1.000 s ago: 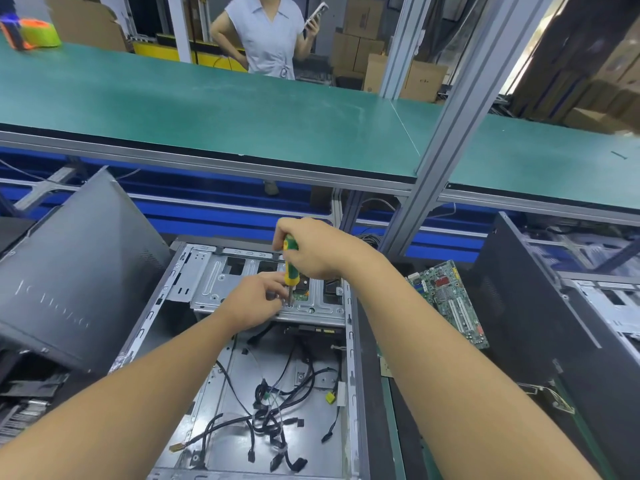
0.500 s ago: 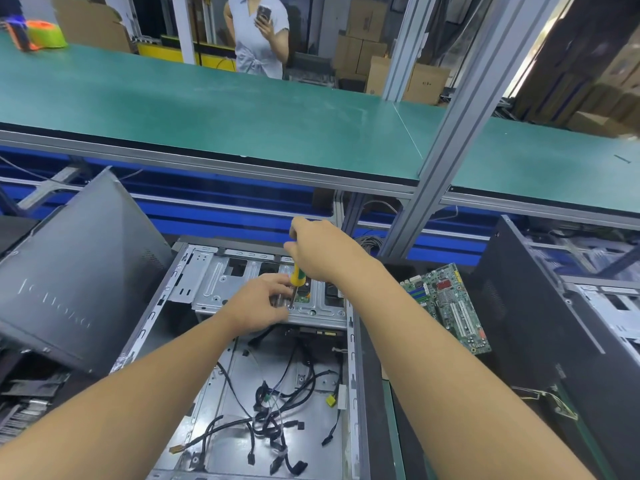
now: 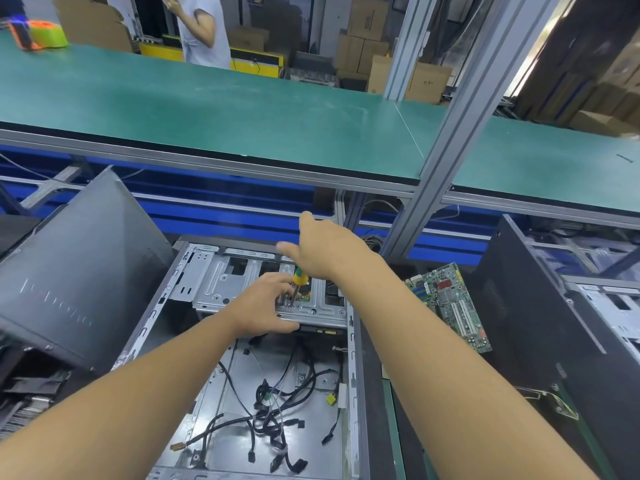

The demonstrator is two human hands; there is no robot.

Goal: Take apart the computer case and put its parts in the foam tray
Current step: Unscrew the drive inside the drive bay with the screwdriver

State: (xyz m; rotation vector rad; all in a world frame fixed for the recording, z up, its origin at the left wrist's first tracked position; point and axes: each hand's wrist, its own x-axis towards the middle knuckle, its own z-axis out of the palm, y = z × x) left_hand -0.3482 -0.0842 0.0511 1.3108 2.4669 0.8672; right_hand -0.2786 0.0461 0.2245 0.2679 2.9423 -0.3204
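The right hand (image 3: 325, 251) hangs over the far end of the open computer case (image 3: 263, 358), fingers spread apart and blurred, with only the yellow-and-green screwdriver handle (image 3: 300, 277) showing beneath the palm; whether the hand grips the handle or merely rests on its top cannot be told. The screwdriver stands nearly upright, its shaft running down to the metal drive cage (image 3: 270, 289) mounted across the far end of the case. The left hand (image 3: 268, 304) lies flat on that cage just beside the shaft, fingers partly curled at the tip of the tool and thumb hooked under the cage's near edge; it presses on the cage rather than closing around anything.

Nearer than the cage, the case floor holds a loose tangle of black cables (image 3: 277, 410) with a small yellow connector (image 3: 331, 398) at the case's right wall. A detached black side panel (image 3: 79, 271) leans tilted against the case's left side. To the right of the case a green motherboard (image 3: 450, 306) lies propped at an angle, and beyond that stands a second black case (image 3: 554, 323). Beyond the case runs a green workbench (image 3: 207, 109) on aluminium framing, with a person (image 3: 204, 29) standing past its far edge.
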